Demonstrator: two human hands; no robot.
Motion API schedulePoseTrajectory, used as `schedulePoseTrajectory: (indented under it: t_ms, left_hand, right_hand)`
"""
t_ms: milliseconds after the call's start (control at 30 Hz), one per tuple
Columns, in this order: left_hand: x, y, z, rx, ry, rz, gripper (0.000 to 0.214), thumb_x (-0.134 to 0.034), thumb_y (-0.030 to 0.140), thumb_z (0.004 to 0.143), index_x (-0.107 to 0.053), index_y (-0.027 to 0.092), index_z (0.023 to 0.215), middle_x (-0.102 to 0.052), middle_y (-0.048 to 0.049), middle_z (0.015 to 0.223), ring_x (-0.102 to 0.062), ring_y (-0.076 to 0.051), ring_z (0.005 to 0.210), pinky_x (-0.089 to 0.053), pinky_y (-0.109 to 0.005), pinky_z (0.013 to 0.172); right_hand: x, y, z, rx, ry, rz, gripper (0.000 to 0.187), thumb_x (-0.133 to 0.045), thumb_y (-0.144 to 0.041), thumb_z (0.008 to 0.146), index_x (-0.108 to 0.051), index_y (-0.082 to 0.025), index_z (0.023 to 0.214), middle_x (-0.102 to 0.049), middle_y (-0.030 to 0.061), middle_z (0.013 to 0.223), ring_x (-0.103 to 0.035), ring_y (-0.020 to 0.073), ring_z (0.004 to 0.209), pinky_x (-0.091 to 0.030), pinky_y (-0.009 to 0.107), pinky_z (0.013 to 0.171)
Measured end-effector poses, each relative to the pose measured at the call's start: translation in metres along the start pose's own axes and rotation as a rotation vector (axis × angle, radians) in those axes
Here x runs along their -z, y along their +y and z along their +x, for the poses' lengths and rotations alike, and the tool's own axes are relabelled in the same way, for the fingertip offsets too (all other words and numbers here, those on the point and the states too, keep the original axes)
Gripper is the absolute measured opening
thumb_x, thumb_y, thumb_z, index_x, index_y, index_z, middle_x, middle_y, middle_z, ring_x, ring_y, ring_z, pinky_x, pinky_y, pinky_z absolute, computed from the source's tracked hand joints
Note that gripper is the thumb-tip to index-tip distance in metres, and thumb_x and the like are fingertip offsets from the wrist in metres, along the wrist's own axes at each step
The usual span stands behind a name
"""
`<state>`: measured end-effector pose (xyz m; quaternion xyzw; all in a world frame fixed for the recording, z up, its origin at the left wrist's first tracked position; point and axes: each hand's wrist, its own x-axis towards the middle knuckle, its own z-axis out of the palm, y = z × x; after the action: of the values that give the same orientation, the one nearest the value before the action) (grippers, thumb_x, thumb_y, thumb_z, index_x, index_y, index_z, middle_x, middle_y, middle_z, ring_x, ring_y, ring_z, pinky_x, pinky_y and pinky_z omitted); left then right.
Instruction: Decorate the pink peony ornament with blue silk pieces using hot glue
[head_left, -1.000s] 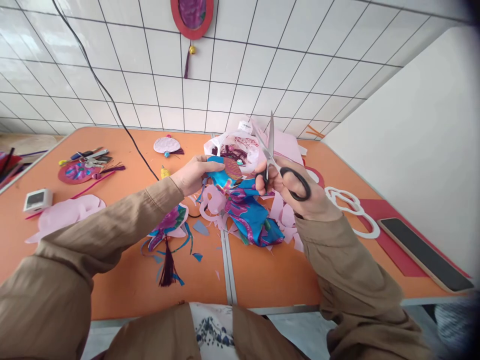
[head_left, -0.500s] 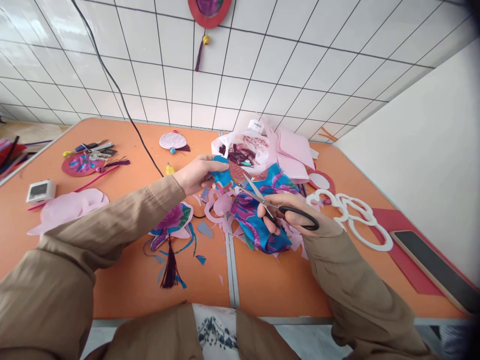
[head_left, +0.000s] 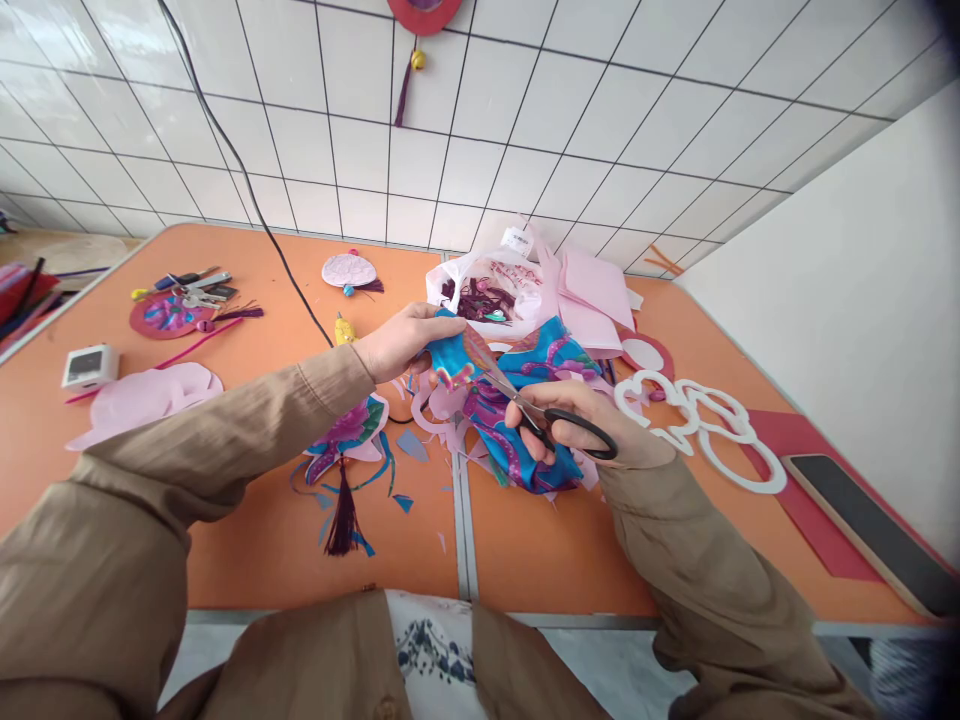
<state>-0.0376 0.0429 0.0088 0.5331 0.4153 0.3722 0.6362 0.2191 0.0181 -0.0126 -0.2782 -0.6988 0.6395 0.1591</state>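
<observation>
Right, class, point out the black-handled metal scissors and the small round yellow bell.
Black-handled metal scissors (head_left: 531, 407), head view, near the blades' pivot.
Small round yellow bell (head_left: 418, 61), head view, its middle.

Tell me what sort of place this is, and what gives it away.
Probably a small craft workspace. The right hand holds scissors at blue patterned fabric, a flower-patterned piece with a dark tassel lies on the orange table, and offcuts are scattered nearby.

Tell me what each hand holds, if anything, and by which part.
The right hand holds scissors by their black handles; the left hand pinches a blue cloth by its left side.
</observation>
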Motion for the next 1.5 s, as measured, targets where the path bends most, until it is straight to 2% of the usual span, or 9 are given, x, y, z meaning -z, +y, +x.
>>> schedulePoseTrajectory:
  t_ms: [100,300,533,833,1000,1167,1300,1400,1500]
  left_hand:
    - [-0.001,0.003,-0.002,0.029,-0.021,0.021,0.041,-0.056,0.027,0.089,-0.056,0.015,0.050,-0.055,-0.0049,0.039,-0.036,-0.007,0.026,-0.021,-0.022,0.030]
    - [0.000,0.003,-0.005,0.034,-0.043,0.053,0.040,-0.060,0.031,0.086,-0.057,0.014,0.050,-0.059,-0.0068,0.043,-0.043,-0.009,0.029,-0.025,-0.021,0.031]
    - [0.002,0.004,-0.007,0.032,-0.091,0.098,0.037,-0.054,0.026,0.087,-0.062,0.015,0.053,-0.057,-0.0060,0.040,-0.043,-0.010,0.028,-0.025,-0.022,0.030]
    - [0.011,0.003,-0.007,0.051,-0.161,0.151,0.033,-0.059,0.036,0.083,-0.075,0.014,0.063,-0.061,-0.0060,0.046,-0.041,-0.009,0.028,-0.023,-0.022,0.031]
    - [0.012,0.002,-0.006,0.070,-0.130,0.151,0.034,-0.064,0.038,0.079,-0.069,0.014,0.056,-0.058,-0.0063,0.043,-0.041,-0.010,0.028,-0.024,-0.022,0.030]
    - [0.014,0.005,-0.007,0.080,-0.217,0.162,0.030,-0.068,0.039,0.077,-0.074,0.013,0.063,-0.057,-0.0051,0.043,-0.044,-0.011,0.029,-0.022,-0.021,0.031]
    - [0.013,0.013,-0.011,0.128,-0.254,0.217,0.030,-0.067,0.034,0.080,-0.072,0.013,0.058,-0.056,-0.0058,0.044,-0.049,-0.014,0.033,-0.021,-0.022,0.031]
    - [0.012,0.016,-0.011,0.153,-0.301,0.298,0.032,-0.065,0.031,0.083,-0.072,0.013,0.058,-0.054,-0.0063,0.042,-0.050,-0.015,0.036,-0.019,-0.023,0.032]
    - [0.013,0.017,-0.007,0.113,-0.418,0.376,0.036,-0.062,0.037,0.085,-0.070,0.015,0.058,-0.050,-0.0044,0.039,-0.042,-0.011,0.031,-0.018,-0.023,0.030]
  right_hand:
    - [-0.002,0.003,0.001,-0.022,0.014,0.002,0.058,-0.070,-0.069,0.076,-0.063,-0.015,0.099,-0.065,0.0019,0.065,-0.057,0.0124,0.052,-0.044,0.025,0.049]
    - [-0.004,0.005,0.001,-0.073,0.036,0.005,0.054,-0.073,-0.065,0.073,-0.064,-0.016,0.096,-0.065,0.0011,0.061,-0.053,0.0113,0.046,-0.041,0.023,0.043]
    - [-0.009,-0.004,0.002,-0.119,0.037,0.052,0.057,-0.076,-0.065,0.070,-0.064,-0.014,0.092,-0.062,0.0001,0.057,-0.049,0.0090,0.043,-0.040,0.021,0.041]
    - [-0.011,-0.005,0.002,-0.146,0.044,0.039,0.054,-0.076,-0.064,0.068,-0.065,-0.015,0.089,-0.062,-0.0002,0.054,-0.047,0.0095,0.039,-0.037,0.022,0.038]
    - [-0.010,-0.001,0.003,-0.181,0.018,0.035,0.055,-0.079,-0.065,0.065,-0.066,-0.015,0.086,-0.062,0.0007,0.053,-0.049,0.0105,0.039,-0.038,0.022,0.037]
    - [-0.006,0.009,0.002,-0.182,-0.020,0.036,0.064,-0.078,-0.071,0.063,-0.066,-0.014,0.090,-0.061,0.0002,0.052,-0.048,0.0100,0.038,-0.037,0.022,0.036]
    - [-0.007,0.005,0.001,-0.217,-0.025,0.016,0.068,-0.077,-0.075,0.061,-0.066,-0.015,0.088,-0.060,-0.0004,0.051,-0.047,0.0096,0.038,-0.037,0.022,0.036]
    - [-0.009,-0.002,0.001,-0.249,-0.032,0.001,0.063,-0.079,-0.071,0.062,-0.065,-0.015,0.088,-0.060,-0.0002,0.051,-0.048,0.0100,0.038,-0.037,0.022,0.036]
    - [-0.011,-0.005,0.000,-0.286,-0.053,-0.005,0.052,-0.080,-0.060,0.064,-0.064,-0.015,0.087,-0.059,-0.0011,0.051,-0.048,0.0101,0.038,-0.039,0.021,0.036]
